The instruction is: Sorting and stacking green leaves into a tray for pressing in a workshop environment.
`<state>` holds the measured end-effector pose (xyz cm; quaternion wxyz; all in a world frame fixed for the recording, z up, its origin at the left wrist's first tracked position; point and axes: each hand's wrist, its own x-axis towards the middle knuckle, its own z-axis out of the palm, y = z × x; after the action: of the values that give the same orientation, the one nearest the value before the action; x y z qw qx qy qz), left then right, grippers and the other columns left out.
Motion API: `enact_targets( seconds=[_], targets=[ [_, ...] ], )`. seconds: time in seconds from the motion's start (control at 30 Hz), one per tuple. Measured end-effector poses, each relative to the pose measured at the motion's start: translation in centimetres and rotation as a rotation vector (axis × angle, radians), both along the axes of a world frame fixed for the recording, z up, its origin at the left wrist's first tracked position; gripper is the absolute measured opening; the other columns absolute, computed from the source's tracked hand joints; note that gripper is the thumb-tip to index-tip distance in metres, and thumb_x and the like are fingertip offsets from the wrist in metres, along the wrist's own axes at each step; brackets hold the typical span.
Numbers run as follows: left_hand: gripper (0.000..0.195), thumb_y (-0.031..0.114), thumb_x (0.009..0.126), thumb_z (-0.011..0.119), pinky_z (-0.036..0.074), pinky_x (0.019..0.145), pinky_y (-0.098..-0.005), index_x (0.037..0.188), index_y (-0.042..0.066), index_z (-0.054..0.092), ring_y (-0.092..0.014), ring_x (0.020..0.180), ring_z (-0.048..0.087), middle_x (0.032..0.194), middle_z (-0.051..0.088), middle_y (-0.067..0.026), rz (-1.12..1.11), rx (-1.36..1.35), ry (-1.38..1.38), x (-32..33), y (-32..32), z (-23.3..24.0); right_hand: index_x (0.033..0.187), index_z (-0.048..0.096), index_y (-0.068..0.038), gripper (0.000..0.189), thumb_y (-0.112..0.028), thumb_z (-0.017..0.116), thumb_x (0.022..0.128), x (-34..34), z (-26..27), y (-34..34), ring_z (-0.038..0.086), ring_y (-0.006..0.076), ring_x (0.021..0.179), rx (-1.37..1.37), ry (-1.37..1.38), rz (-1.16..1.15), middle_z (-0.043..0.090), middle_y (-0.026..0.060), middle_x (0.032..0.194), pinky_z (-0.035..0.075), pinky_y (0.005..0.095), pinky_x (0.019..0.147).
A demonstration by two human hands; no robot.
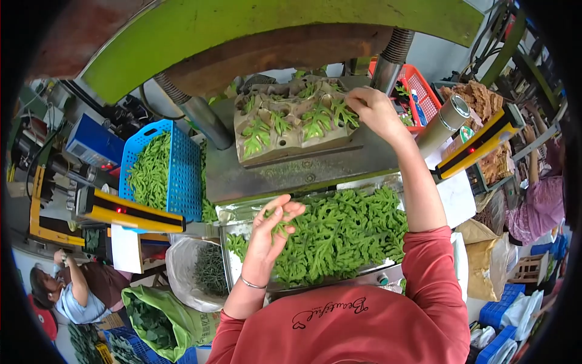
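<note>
A metal leaf mould (pixel 291 145) sits on the steel bed (pixel 236 177) of a press, with several green artificial leaves (pixel 317 120) laid over its contoured top. My right hand (pixel 375 111) is at the mould's right end, fingertips bent together beside a leaf (pixel 344 113); whether they grip anything is hidden. Lower down, my left hand (pixel 268 232) holds a small green leaf (pixel 279 224) between thumb and fingers. It hovers over the left part of a metal tray (pixel 234 268) heaped with more green leaves (pixel 341 236).
The press's green upper beam (pixel 282 27) hangs above the mould between steel posts (pixel 207 123). Yellow-and-black sensor bars (pixel 136 211) flank the work area. A blue basket (pixel 184 177) of leaves stands left, a red basket (pixel 420 86) behind right. A person (pixel 82 291) works at far left.
</note>
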<state>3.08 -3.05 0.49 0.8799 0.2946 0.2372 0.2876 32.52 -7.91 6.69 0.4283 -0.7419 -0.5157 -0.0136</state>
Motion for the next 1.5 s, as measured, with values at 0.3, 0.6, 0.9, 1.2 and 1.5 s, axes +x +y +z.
enact_targets(
  seconds=[0.3, 0.6, 0.9, 1.2, 1.5],
  targets=[
    [0.02, 0.008, 0.089, 0.054, 0.029, 0.036, -0.0118, 0.106, 0.0, 0.061, -0.006, 0.047, 0.045, 0.067, 0.061, -0.0046, -0.127, -0.044, -0.295, 0.3, 3.2, -2.3, 0.09, 0.061, 0.003, 0.014, -0.005, 0.054, 0.081, -0.7, -0.5, 1.4, 0.052, 0.0235, 0.067, 0.052, 0.024, -0.089, 0.059, 0.0094, 0.083, 0.043, 0.0325, 0.064],
    [0.013, 0.01, 0.087, 0.06, 0.028, 0.036, -0.0136, 0.095, 0.0, 0.059, -0.003, 0.046, 0.041, 0.078, 0.064, -0.0079, -0.064, 0.471, -0.184, 8.2, 6.8, 9.4, 0.096, 0.058, 0.003, 0.016, -0.001, 0.053, 0.081, -0.3, -3.5, 1.4, 0.054, 0.02, 0.071, 0.137, -0.205, -0.122, 0.058, 0.0092, 0.095, 0.044, 0.0278, 0.063],
    [0.016, 0.007, 0.086, 0.057, 0.031, 0.04, -0.0141, 0.097, -0.005, 0.057, -0.005, 0.05, 0.045, 0.086, 0.066, -0.0138, -0.095, 0.637, -0.062, 13.0, 9.2, 11.8, 0.099, 0.058, 0.001, 0.018, 0.001, 0.054, 0.081, -6.4, -0.3, -2.7, 0.056, 0.0142, 0.075, 0.294, -0.078, -0.065, 0.058, 0.0071, 0.1, 0.045, 0.0227, 0.064],
    [0.013, 0.005, 0.089, 0.052, 0.047, 0.053, -0.0201, 0.098, -0.002, 0.056, -0.013, 0.06, 0.059, 0.084, 0.064, -0.0134, -0.032, 0.889, 0.417, 9.8, 7.8, 7.6, 0.097, 0.059, 0.0, 0.013, -0.004, 0.051, 0.089, -7.6, 2.7, -0.1, 0.054, 0.0113, 0.061, 0.38, 0.683, 0.24, 0.062, 0.0053, 0.077, 0.043, 0.0235, 0.06],
    [0.009, 0.007, 0.091, 0.05, 0.045, 0.047, -0.0195, 0.094, 0.001, 0.056, -0.013, 0.06, 0.059, 0.078, 0.063, -0.0105, -0.116, 0.707, 0.177, 8.1, 8.7, 4.9, 0.09, 0.06, -0.002, 0.013, -0.008, 0.049, 0.088, -4.8, 2.9, 11.4, 0.05, 0.0092, 0.058, 0.643, 1.233, 0.465, 0.061, 0.005, 0.074, 0.036, 0.0202, 0.051]
  ],
)
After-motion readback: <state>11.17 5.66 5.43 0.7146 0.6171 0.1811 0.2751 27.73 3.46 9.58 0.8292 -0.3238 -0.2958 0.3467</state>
